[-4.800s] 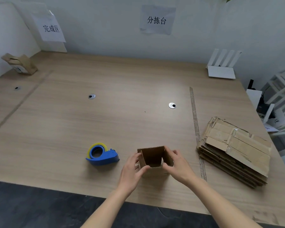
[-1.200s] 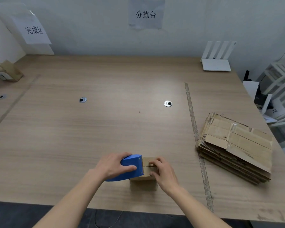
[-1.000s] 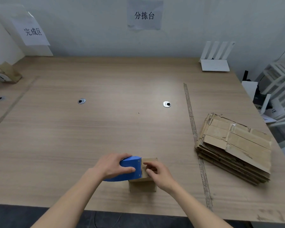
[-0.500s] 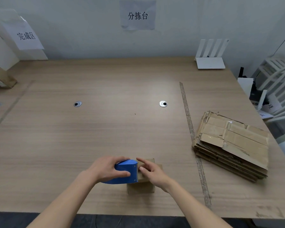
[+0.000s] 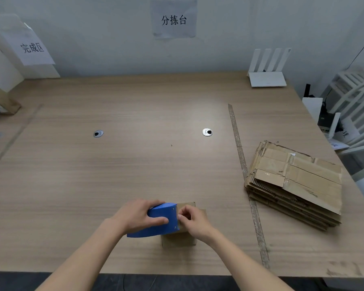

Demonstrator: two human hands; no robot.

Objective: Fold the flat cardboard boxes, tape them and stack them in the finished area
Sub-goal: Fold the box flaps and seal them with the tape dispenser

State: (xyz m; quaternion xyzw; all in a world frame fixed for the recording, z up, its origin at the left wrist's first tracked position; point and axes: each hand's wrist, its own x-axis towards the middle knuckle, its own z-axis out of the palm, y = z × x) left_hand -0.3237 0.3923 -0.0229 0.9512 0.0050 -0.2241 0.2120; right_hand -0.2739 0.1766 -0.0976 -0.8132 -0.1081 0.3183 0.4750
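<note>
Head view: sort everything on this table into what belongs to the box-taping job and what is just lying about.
Belongs to the job:
- blue tape dispenser, gripped by the left hand
- small cardboard box, under the right hand
- stack of flat cardboard
- finished box at far left

Lying about:
- white router
- grommets

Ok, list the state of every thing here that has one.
Small brown cardboard box: folded, upright, top being taped.
Blue tape dispenser: gripped, on the box top.
Left hand: grips dispenser.
Right hand: fingers curled at the dispenser's mouth.
Flat cardboard stack: unfolded.
</note>
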